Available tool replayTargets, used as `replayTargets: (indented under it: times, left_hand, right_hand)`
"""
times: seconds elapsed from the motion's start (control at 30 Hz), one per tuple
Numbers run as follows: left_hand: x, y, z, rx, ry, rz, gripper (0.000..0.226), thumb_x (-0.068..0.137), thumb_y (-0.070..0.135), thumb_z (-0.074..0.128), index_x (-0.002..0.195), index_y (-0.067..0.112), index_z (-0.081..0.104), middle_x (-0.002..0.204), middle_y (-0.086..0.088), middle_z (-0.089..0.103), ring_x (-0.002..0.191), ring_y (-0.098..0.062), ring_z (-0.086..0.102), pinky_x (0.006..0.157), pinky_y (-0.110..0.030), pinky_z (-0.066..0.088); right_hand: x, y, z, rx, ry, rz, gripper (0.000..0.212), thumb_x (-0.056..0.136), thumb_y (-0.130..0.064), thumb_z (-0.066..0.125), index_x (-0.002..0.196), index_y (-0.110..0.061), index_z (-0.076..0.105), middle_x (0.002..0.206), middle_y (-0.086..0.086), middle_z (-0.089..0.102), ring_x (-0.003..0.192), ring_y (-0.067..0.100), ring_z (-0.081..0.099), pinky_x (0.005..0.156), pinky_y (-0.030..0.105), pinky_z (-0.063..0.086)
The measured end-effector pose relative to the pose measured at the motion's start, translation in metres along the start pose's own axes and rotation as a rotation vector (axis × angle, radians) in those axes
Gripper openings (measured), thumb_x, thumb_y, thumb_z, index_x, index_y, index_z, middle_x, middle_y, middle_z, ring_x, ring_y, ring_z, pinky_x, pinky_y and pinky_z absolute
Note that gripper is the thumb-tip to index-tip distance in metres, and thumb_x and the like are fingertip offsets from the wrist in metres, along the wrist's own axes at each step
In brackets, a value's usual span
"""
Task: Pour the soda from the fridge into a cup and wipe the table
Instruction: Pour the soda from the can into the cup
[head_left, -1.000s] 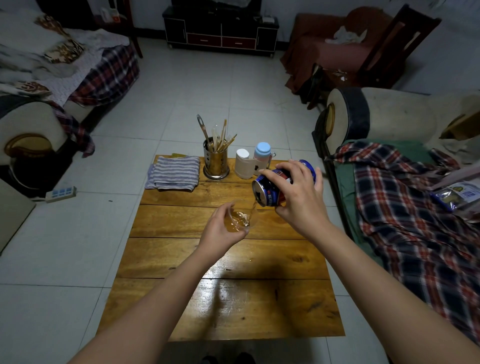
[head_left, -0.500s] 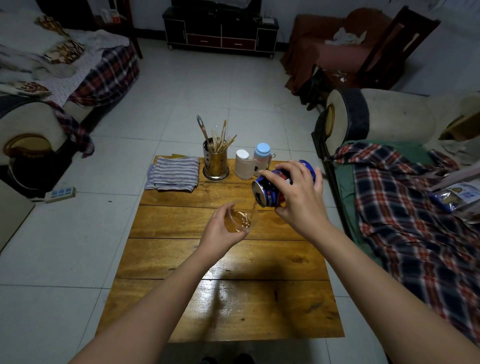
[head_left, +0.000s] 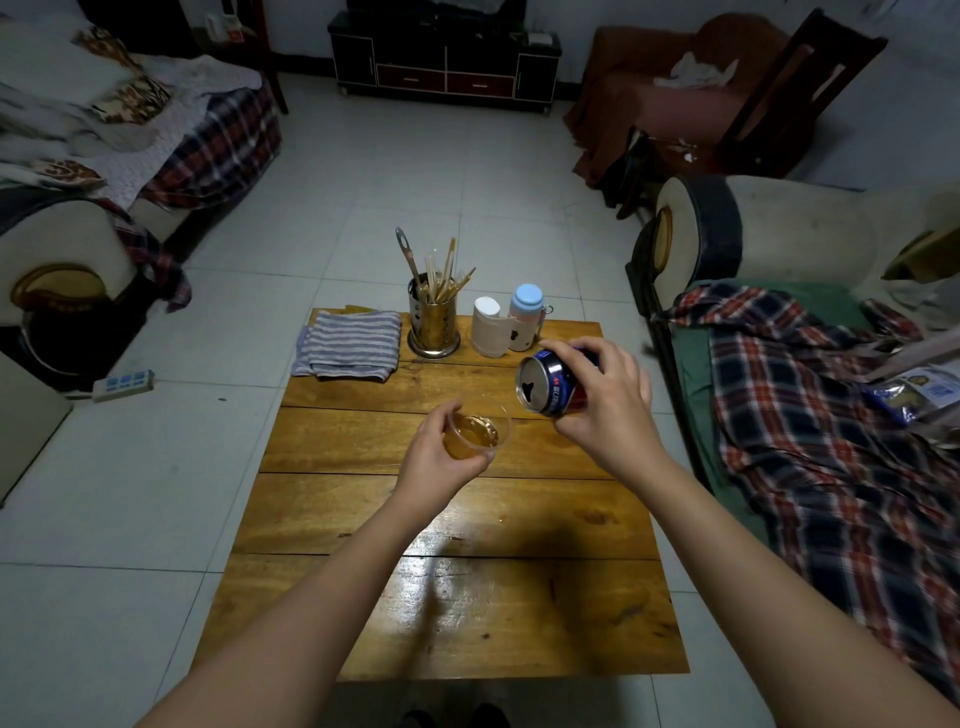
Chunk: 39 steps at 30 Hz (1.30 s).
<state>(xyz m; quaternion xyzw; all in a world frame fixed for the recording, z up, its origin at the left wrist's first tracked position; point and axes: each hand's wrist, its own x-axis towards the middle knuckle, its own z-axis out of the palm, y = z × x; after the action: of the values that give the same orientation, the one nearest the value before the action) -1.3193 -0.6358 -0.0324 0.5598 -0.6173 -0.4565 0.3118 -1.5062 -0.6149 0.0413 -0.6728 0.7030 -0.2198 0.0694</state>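
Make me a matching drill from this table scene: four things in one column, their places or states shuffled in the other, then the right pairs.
1. soda can
2. cup
3. striped cloth
4. utensil holder

a. folded at the table's far left corner
b. tipped on its side in the right hand
c. stands upright, full of chopsticks
d. holds amber liquid, held by the left hand

Pairs: 1-b, 2-d, 3-a, 4-c

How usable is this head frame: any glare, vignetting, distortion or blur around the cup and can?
Head view: dim, with dark corners; floor lines bow from the wide lens; glare and arm shadows lie on the near table; cup in the left hand and can in the right hand look sharp.
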Motion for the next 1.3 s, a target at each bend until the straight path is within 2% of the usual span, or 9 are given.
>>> replayTargets:
  times: [0.27,0.53,0.67,0.77,0.9,0.97,1.07,1.13,1.3]
  left_hand:
    - [0.0,0.003,-0.005,-0.048,0.027,-0.02,0.07,0.071,0.017,0.078,0.13,0.02,0.041,0.124,0.001,0.05,0.11,-0.009,0.044,0.087,-0.022,0.035]
    - [-0.001,-0.002,-0.005,-0.069,0.023,-0.041,0.071,0.073,0.015,0.076,0.132,0.017,0.039,0.121,0.005,0.048,0.11,-0.007,0.043,0.087,-0.02,0.033]
    - [0.0,-0.008,-0.003,-0.081,0.029,-0.068,0.067,0.073,0.014,0.076,0.129,0.016,0.04,0.117,0.004,0.05,0.107,-0.009,0.046,0.079,-0.013,0.035]
    - [0.001,-0.015,0.001,-0.085,0.04,-0.099,0.068,0.072,0.015,0.077,0.13,0.016,0.04,0.117,0.005,0.049,0.107,-0.009,0.047,0.086,-0.019,0.036]
    - [0.007,-0.029,0.007,-0.1,0.054,-0.136,0.066,0.072,0.013,0.077,0.127,0.016,0.041,0.114,0.005,0.049,0.107,-0.012,0.049,0.091,-0.024,0.04]
    - [0.011,-0.036,0.011,-0.097,0.061,-0.159,0.065,0.072,0.013,0.077,0.126,0.016,0.042,0.112,0.007,0.049,0.105,-0.011,0.049,0.087,-0.02,0.039]
    - [0.02,-0.049,0.017,-0.082,0.088,-0.182,0.065,0.071,0.014,0.078,0.125,0.015,0.043,0.109,0.007,0.05,0.101,-0.009,0.048,0.077,-0.007,0.036]
    - [0.027,-0.058,0.022,-0.069,0.091,-0.2,0.065,0.07,0.014,0.079,0.125,0.015,0.043,0.109,0.008,0.05,0.101,-0.008,0.047,0.078,-0.01,0.035]
    - [0.045,-0.087,0.033,-0.059,0.097,-0.247,0.069,0.07,0.016,0.079,0.128,0.016,0.042,0.115,0.005,0.05,0.106,-0.009,0.047,0.086,-0.019,0.034]
  right_hand:
    - [-0.006,0.017,0.005,0.23,-0.011,0.145,0.079,0.068,-0.017,0.075,0.132,-0.042,0.037,0.129,-0.002,0.039,0.124,0.017,0.03,0.107,0.046,0.031]
    - [-0.015,0.028,0.018,0.315,-0.051,0.213,0.079,0.069,-0.019,0.077,0.133,-0.041,0.037,0.132,0.002,0.038,0.126,0.021,0.03,0.107,0.047,0.032]
    - [-0.018,0.034,0.029,0.404,-0.044,0.258,0.078,0.068,-0.017,0.078,0.132,-0.038,0.039,0.132,0.003,0.04,0.124,0.022,0.033,0.1,0.03,0.031]
    - [-0.021,0.039,0.036,0.503,-0.026,0.288,0.079,0.066,-0.014,0.079,0.131,-0.035,0.04,0.132,0.004,0.04,0.124,0.021,0.037,0.1,0.024,0.033]
    - [-0.023,0.042,0.046,0.596,-0.017,0.316,0.078,0.067,-0.008,0.078,0.132,-0.03,0.04,0.131,-0.001,0.04,0.117,0.009,0.038,0.08,-0.008,0.028]
    - [-0.023,0.046,0.053,0.631,-0.024,0.335,0.079,0.067,-0.007,0.078,0.132,-0.032,0.039,0.132,-0.004,0.039,0.119,0.008,0.038,0.084,-0.003,0.03]
    - [-0.021,0.053,0.067,0.688,-0.035,0.37,0.079,0.066,-0.009,0.079,0.128,-0.039,0.039,0.133,-0.009,0.038,0.123,0.009,0.038,0.098,0.019,0.036]
    - [-0.02,0.057,0.076,0.692,-0.044,0.387,0.079,0.066,-0.011,0.079,0.126,-0.042,0.039,0.135,-0.009,0.039,0.124,0.01,0.038,0.102,0.028,0.038]
    - [-0.015,0.07,0.102,0.727,-0.061,0.436,0.078,0.066,-0.015,0.08,0.129,-0.035,0.039,0.138,-0.004,0.041,0.126,0.011,0.039,0.102,0.024,0.036]
